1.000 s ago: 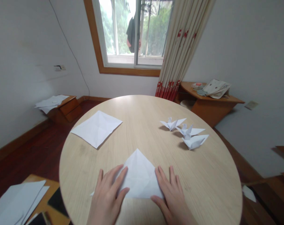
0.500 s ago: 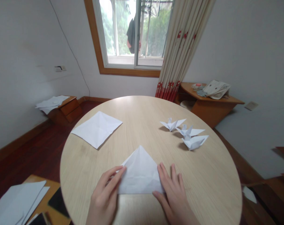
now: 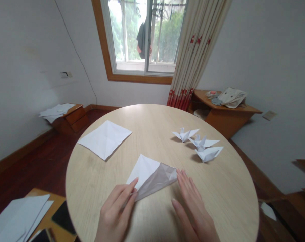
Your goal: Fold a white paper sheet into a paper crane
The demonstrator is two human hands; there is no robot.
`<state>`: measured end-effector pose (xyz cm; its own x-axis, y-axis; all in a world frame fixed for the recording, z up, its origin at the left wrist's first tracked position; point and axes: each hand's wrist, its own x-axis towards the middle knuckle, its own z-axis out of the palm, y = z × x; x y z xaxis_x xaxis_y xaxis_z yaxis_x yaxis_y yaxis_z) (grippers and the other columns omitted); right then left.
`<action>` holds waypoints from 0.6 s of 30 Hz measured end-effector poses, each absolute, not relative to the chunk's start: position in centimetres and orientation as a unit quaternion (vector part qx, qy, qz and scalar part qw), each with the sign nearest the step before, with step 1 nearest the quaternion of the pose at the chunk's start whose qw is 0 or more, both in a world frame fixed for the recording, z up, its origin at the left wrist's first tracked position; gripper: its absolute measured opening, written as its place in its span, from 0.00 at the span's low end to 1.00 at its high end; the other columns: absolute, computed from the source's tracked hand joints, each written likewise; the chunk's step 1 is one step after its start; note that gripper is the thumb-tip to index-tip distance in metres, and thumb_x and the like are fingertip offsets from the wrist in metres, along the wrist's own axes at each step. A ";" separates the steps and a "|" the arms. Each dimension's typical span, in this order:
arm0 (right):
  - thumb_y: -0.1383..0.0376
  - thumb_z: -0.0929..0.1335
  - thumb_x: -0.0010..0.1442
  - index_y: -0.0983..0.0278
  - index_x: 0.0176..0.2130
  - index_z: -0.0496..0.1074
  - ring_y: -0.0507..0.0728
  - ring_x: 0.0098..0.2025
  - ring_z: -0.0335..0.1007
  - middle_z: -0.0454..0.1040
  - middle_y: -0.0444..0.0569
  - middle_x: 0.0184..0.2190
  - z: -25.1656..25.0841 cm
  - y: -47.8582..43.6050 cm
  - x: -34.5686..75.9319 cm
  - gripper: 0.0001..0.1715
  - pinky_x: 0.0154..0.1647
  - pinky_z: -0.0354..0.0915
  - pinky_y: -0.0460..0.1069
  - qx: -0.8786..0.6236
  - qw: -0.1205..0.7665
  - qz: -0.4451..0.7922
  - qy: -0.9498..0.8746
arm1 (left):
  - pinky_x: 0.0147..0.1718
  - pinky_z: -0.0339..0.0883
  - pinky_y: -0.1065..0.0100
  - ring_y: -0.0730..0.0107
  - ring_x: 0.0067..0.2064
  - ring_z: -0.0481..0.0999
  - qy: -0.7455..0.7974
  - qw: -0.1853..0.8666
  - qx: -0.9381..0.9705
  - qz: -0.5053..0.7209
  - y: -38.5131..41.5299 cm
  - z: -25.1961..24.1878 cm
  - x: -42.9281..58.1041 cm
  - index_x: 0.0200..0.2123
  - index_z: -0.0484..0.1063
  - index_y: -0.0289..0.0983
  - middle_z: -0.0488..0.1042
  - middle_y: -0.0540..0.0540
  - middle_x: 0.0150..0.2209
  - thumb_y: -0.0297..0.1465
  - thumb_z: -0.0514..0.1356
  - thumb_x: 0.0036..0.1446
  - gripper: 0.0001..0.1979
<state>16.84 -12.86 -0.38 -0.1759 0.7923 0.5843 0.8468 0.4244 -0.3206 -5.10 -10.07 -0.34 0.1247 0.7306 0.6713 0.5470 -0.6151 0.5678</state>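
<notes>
A folded sheet of white paper (image 3: 146, 169) lies at the front of the round table, its near flap lifted and in grey shadow. My left hand (image 3: 117, 205) pinches the paper's near left corner between thumb and fingers. At the other side, my right hand (image 3: 192, 201) has its fingers stretched out and its thumb apart, with the fingertips at the paper's right corner. Beyond it on the right stand three folded paper cranes, the nearest crane (image 3: 208, 154) with wings spread. A creased square sheet (image 3: 105, 139) rests flat at the left.
The round wooden table (image 3: 152, 117) has a curved edge. Stacked paper (image 3: 21, 215) and a dark flat object (image 3: 64, 216) sit on a lower surface at bottom left. A corner desk (image 3: 233, 112) holding a cloth bag stands at back right.
The folded paper has turned and its near edge has lifted, showing the shaded flap. My right hand has shifted slightly right, and my left hand now pinches the corner.
</notes>
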 end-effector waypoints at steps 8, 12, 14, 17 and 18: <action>0.63 0.56 0.70 0.60 0.69 0.41 0.62 0.64 0.57 0.60 0.50 0.64 0.8 -13.4 16.6 0.32 0.61 0.63 0.58 -0.534 0.361 -0.043 -0.763 | 0.35 0.72 0.73 0.70 0.36 0.77 0.364 0.132 0.788 0.479 -10.1 -0.5 -5.3 0.54 0.71 0.41 0.78 0.47 0.35 0.25 0.57 0.64 0.17; 0.62 0.55 0.71 0.58 0.70 0.39 0.61 0.62 0.60 0.64 0.48 0.62 0.2 -12.8 17.1 0.32 0.59 0.65 0.56 -0.502 0.367 -0.085 -0.778 | 0.34 0.72 0.72 0.71 0.35 0.77 0.328 0.161 0.808 0.462 -10.2 -0.5 -5.4 0.53 0.71 0.40 0.78 0.48 0.34 0.26 0.57 0.64 0.14; 0.61 0.53 0.71 0.58 0.70 0.40 0.60 0.60 0.64 0.67 0.48 0.60 -0.1 -12.6 17.6 0.32 0.57 0.67 0.55 -0.477 0.387 -0.111 -0.781 | 0.33 0.72 0.72 0.70 0.34 0.76 0.310 0.174 0.819 0.450 -10.3 -0.4 -5.3 0.51 0.72 0.40 0.78 0.47 0.34 0.27 0.57 0.65 0.13; 0.60 0.54 0.70 0.60 0.69 0.46 0.60 0.57 0.68 0.71 0.49 0.57 -0.2 -12.8 18.4 0.31 0.54 0.69 0.54 -0.482 0.380 -0.105 -0.783 | 0.32 0.72 0.70 0.69 0.34 0.77 0.300 0.188 0.824 0.442 -10.4 -0.4 -5.1 0.49 0.73 0.40 0.78 0.46 0.33 0.29 0.58 0.65 0.11; 0.61 0.55 0.70 0.60 0.68 0.49 0.61 0.56 0.69 0.72 0.50 0.55 -0.1 -13.0 18.7 0.30 0.54 0.69 0.54 -0.491 0.369 -0.093 -0.783 | 0.32 0.72 0.70 0.69 0.33 0.77 0.301 0.190 0.824 0.441 -10.5 -0.3 -5.0 0.48 0.74 0.40 0.78 0.46 0.32 0.31 0.58 0.64 0.10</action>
<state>18.71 -13.05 -0.14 -0.2447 0.7010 0.6699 0.8387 0.4997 -0.2165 -5.00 -10.49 -0.31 0.4301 0.6643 0.6113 0.3288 -0.7459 0.5793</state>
